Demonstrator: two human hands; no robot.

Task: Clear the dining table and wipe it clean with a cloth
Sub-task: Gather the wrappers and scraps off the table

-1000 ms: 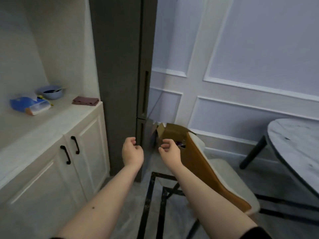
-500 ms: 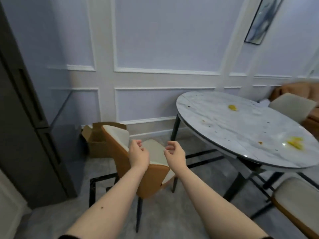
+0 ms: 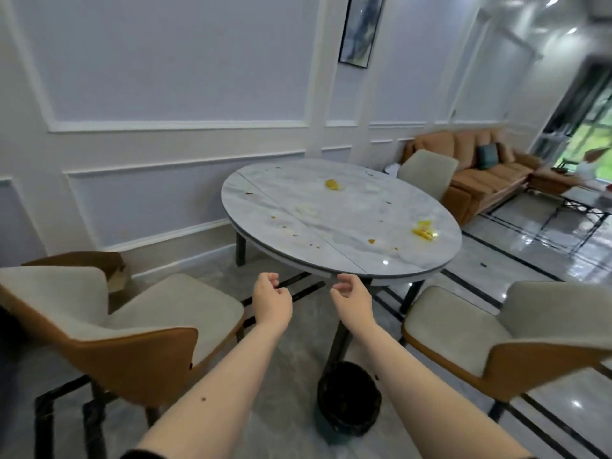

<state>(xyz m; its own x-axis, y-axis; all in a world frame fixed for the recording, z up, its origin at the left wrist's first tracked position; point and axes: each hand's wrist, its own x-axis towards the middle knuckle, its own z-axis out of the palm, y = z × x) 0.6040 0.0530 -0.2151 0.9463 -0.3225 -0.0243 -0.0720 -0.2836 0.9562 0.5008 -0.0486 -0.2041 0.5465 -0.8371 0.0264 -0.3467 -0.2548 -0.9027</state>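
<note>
A round marble dining table [image 3: 337, 207] stands ahead of me. On it lie a yellow food scrap [image 3: 331, 184] near the far side, a larger yellow mess [image 3: 424, 230] at the right, and several small brown crumbs. My left hand [image 3: 272, 301] and my right hand [image 3: 351, 298] hover side by side just short of the table's near edge. Both hold nothing, with fingers loosely curled and apart. No cloth is in view.
A tan and cream chair [image 3: 126, 329] stands at the left, another chair [image 3: 496, 339] at the right, a third chair [image 3: 427, 173] behind the table. A black bin [image 3: 347, 402] sits on the floor under the near edge. A cardboard box [image 3: 112, 266] and an orange sofa [image 3: 480, 167] lie beyond.
My view has swung right from the cabinet and counter to the dining table, which is now centred and closer. Both hands kept their empty, loosely curled pose.
</note>
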